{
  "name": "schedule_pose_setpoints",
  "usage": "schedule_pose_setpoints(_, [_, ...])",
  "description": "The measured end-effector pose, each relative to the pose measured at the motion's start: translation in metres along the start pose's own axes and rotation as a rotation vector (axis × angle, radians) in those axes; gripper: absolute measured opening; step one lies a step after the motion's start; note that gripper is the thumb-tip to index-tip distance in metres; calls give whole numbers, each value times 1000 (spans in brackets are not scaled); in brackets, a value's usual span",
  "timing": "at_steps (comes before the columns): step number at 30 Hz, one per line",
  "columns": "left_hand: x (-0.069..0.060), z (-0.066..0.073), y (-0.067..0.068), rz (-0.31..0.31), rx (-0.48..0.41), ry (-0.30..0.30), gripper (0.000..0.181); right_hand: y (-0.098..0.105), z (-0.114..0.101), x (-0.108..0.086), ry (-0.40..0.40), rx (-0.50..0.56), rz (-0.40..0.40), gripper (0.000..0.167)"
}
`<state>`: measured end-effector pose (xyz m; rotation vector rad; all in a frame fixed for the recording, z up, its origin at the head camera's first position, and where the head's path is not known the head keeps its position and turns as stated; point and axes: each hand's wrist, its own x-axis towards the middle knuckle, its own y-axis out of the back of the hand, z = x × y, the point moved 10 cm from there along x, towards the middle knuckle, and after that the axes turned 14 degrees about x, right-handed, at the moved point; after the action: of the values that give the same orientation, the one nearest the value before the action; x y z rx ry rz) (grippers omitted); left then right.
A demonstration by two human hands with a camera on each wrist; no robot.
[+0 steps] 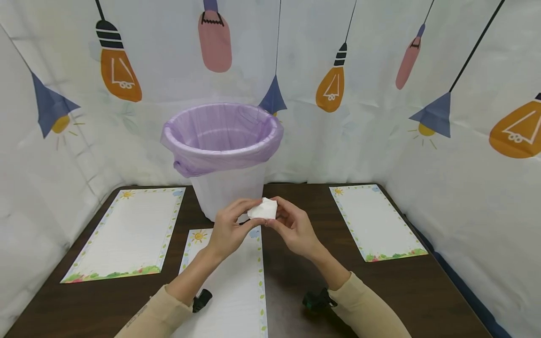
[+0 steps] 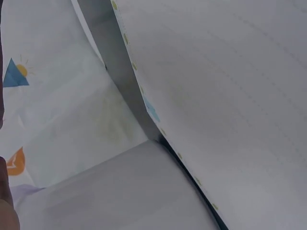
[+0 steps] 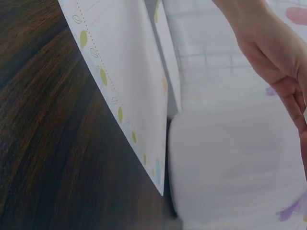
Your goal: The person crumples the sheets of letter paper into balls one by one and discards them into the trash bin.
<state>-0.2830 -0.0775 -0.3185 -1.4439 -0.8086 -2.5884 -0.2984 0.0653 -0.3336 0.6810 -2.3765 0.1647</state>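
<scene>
A small white wad [image 1: 264,209], looking like crumpled or folded paper, is held up between both hands in the head view. My left hand [image 1: 230,224] pinches its left side between thumb and fingers. On the opposite side my right hand [image 1: 297,228] pinches it too, and the two thumbs nearly meet below. Both hands are in front of a white bin [image 1: 230,188] lined with a purple bag [image 1: 220,157]. Only parts of a hand show at the edges of the wrist views; the wad is not seen there.
A sheet of bordered paper [image 1: 228,286] lies under the arms on the dark wooden table [image 1: 304,286]. Similar sheets lie at the left [image 1: 127,234] and right [image 1: 376,220]. White curtains [image 1: 363,141] printed with lamps surround the table.
</scene>
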Motion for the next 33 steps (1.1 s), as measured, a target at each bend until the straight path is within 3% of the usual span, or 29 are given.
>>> schedule_pose_setpoints(9, [7,2,-1,21,-1,-29,43,2,-5,0,8,-39,34,44])
schedule_pose_setpoints(16, [7,1,-7,43,-88,0,32,1,-28,0,78,-93,47,35])
schedule_pose_setpoints(29, [9,-3,-6,68,-103,54,23,18,3,-4,45,37,147,26])
schedule_pose_setpoints(33, [6,-11,-9,35,-110,151,22,20,13,-4,-32,81,129,32])
